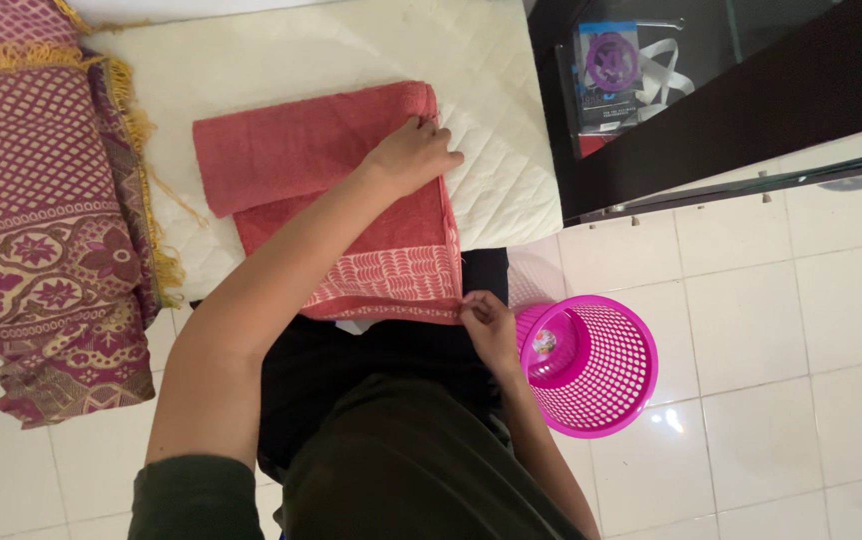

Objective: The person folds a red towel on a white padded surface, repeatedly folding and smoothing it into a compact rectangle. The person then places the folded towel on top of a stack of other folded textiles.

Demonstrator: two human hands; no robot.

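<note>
**Two hands on a red towel at the mattress edge**

The towel point(351, 215), salmon red with a paler leaf-patterned band along its near end, lies partly folded on the white quilted mattress point(491, 110). Its far part is doubled over into a thick roll-like fold, and its near end reaches the mattress edge just in front of the person.

The left hand point(413, 155) rests on the towel's far right corner, fingers curled down over the folded edge; whether it grips or only presses is hard to tell from above. The right hand point(489, 325) pinches the near right corner of the patterned band between thumb and fingertips, a narrow closed hold.

Just right of that hand a pink basket point(591, 365) stands on the white floor tiles point(791, 400). A maroon patterned blanket point(46, 230) with gold fringe lies folded at the mattress's left. A dark glass cabinet point(711, 90) stands beyond.
</note>
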